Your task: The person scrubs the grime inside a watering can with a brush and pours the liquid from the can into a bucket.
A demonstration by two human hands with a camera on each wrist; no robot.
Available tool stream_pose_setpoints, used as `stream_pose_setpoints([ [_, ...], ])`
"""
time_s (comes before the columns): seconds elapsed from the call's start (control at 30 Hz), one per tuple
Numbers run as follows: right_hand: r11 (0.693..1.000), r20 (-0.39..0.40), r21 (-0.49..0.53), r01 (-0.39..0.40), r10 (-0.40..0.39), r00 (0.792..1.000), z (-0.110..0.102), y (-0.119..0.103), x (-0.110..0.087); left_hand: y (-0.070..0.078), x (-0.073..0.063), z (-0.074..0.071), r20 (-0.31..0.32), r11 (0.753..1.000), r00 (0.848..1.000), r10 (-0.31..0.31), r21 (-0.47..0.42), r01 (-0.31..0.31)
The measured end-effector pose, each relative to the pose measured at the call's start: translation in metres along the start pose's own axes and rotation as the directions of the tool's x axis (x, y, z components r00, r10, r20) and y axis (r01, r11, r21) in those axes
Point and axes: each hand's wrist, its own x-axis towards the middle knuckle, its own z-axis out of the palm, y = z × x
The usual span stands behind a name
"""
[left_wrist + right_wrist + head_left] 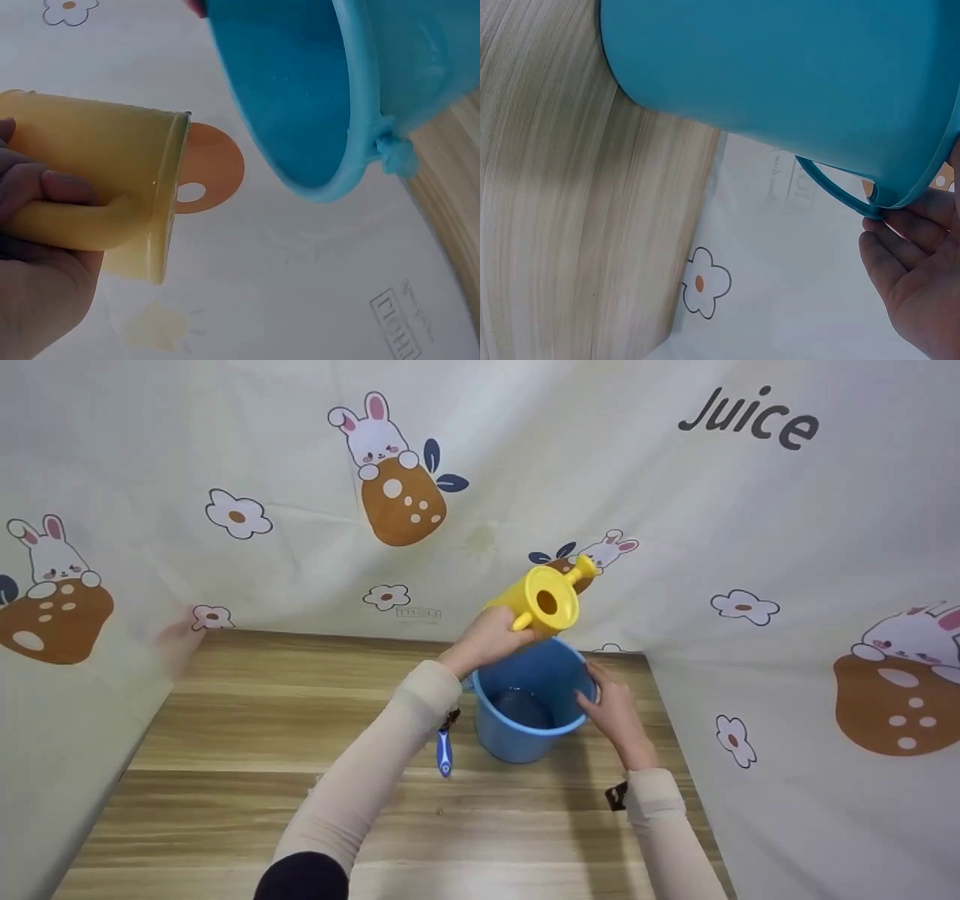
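My left hand grips a yellow toy watering can by its handle, fingers curled round it in the left wrist view. The can is tilted, its round top opening facing the head camera and its spout pointing up to the right. It is held over the far rim of a blue plastic bucket, which stands on the wooden surface with a little water in the bottom. At the bucket's right rim, my right hand pinches the edge, thumb inside and fingers outside. Those fingers lie beside the bucket's carry handle.
A blue-handled tool lies left of the bucket, its head hidden under my left forearm. Pale printed sheeting with rabbits and flowers rises around the back and sides of the wooden surface. The bucket stands near the back right corner.
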Motion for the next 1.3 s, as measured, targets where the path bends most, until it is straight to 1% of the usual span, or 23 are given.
stream_pose_setpoints([
  [0.07,1.000,-0.011,0.002,0.006,-0.006,1.000,0.001,0.000,0.000,-0.002,-0.001,-0.001,0.002,0.994,1.000,-0.011,-0.111,0.011],
  [0.1,1.000,-0.020,0.001,0.011,-0.011,1.000,0.001,0.001,0.000,-0.003,-0.002,-0.001,0.005,0.987,1.000,-0.018,-0.157,0.019],
  [0.17,0.999,-0.041,-0.016,0.030,-0.031,0.999,0.001,0.001,-0.001,-0.006,-0.002,-0.001,0.011,0.973,1.000,-0.013,-0.231,0.015],
  [0.27,0.997,-0.075,-0.043,0.063,-0.066,0.995,0.002,0.002,-0.001,-0.008,-0.002,-0.002,0.016,0.952,1.000,0.013,-0.305,-0.007],
  [0.37,0.996,-0.086,-0.044,0.072,-0.075,0.993,0.003,0.002,-0.002,-0.010,-0.002,-0.004,0.020,0.936,0.999,0.044,-0.350,-0.034],
  [0.5,0.999,-0.061,-0.021,0.046,-0.047,0.997,0.003,0.001,-0.002,-0.012,-0.002,-0.006,0.039,0.919,0.998,0.046,-0.394,-0.027],
  [0.63,0.999,-0.037,-0.022,0.026,-0.026,0.999,0.002,0.001,-0.002,-0.014,-0.003,-0.009,0.046,0.903,0.999,0.018,-0.429,0.004],
  [0.77,1.000,-0.027,-0.019,0.011,-0.012,1.000,0.000,0.001,-0.002,-0.016,-0.004,-0.012,0.040,0.898,0.999,0.004,-0.440,0.014],
  [0.9,1.000,-0.021,-0.015,0.001,-0.002,1.000,-0.001,0.001,-0.001,-0.018,-0.006,-0.016,0.041,0.902,0.999,-0.002,-0.431,0.019],
  [1.1,1.000,-0.032,-0.017,0.013,-0.013,0.999,0.000,0.001,-0.001,-0.024,-0.012,-0.023,0.038,0.902,0.999,-0.008,-0.432,0.024],
  [1.3,1.000,-0.044,-0.013,0.022,-0.023,0.999,0.002,0.001,-0.001,-0.031,-0.017,-0.032,0.031,0.884,0.999,0.008,-0.468,0.008],
])
